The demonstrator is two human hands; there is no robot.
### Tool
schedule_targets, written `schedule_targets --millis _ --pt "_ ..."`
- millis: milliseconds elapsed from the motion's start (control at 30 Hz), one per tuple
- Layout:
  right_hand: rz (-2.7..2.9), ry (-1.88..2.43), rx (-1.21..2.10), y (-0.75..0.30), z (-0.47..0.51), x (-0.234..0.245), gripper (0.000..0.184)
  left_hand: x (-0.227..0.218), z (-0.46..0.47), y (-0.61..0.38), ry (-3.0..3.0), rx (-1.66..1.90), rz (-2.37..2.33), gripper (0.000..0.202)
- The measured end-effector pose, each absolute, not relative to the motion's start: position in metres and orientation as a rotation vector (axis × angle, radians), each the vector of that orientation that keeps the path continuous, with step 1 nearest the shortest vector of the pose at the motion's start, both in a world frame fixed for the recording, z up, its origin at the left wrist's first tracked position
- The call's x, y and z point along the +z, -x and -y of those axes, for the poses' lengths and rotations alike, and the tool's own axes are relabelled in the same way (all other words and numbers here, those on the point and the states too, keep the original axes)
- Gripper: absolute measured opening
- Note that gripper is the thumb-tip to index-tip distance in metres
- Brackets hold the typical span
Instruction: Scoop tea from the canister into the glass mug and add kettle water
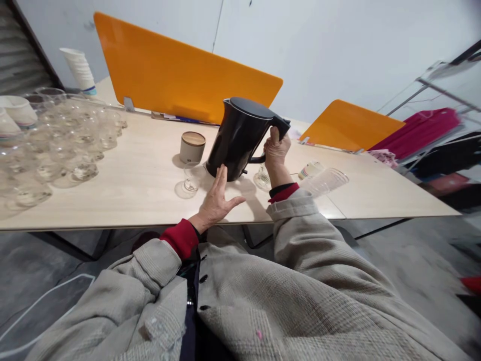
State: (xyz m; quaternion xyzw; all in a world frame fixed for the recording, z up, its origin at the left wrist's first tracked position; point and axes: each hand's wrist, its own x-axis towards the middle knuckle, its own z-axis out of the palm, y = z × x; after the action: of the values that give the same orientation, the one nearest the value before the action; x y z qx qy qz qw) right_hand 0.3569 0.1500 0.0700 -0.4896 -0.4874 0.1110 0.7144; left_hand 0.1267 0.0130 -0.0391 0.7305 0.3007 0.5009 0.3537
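Note:
A black electric kettle (238, 138) with its lid down stands over the light wooden table, and my right hand (277, 149) is wrapped round its handle. My left hand (218, 199) has its fingers outstretched low in front of the kettle. Its fingertips reach the kettle's lower side; I cannot tell whether they touch. Just left of the kettle is a small clear glass (194, 175). Behind that glass sits a grey canister (192, 148) with a wooden lid. Another clear glass (262, 178) is partly hidden behind my right wrist.
Many clear glasses (75, 145) crowd the table's left side, with stacked paper cups (78, 70) behind. At right lie a paper cup (310, 170) and stacked clear plastic cups (327, 181). Orange dividers (180, 67) line the back of the table (143, 200). Clothes (417, 131) hang at right.

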Motion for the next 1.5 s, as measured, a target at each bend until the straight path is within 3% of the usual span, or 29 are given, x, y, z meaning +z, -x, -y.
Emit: schedule_targets --millis 467,800,1167,1500 --pt "1.073 1.104 0.306 -0.364 -0.195 0.079 0.069 -0.033 -0.006 -0.123 -1.849 1.263 -0.722 0.118" --pt "1.002 1.093 0.376 -0.367 -0.221 0.081 0.053 -0.032 -0.006 -0.122 -1.852 1.241 -0.711 0.117" --pt "1.135 1.098 0.333 -0.389 -0.247 0.072 0.07 -0.04 -0.007 -0.122 -1.924 1.255 -0.69 0.113" --pt "1.137 1.147 0.384 -0.393 -0.234 0.076 0.055 -0.04 -0.006 -0.121 -1.939 1.258 -0.698 0.113"
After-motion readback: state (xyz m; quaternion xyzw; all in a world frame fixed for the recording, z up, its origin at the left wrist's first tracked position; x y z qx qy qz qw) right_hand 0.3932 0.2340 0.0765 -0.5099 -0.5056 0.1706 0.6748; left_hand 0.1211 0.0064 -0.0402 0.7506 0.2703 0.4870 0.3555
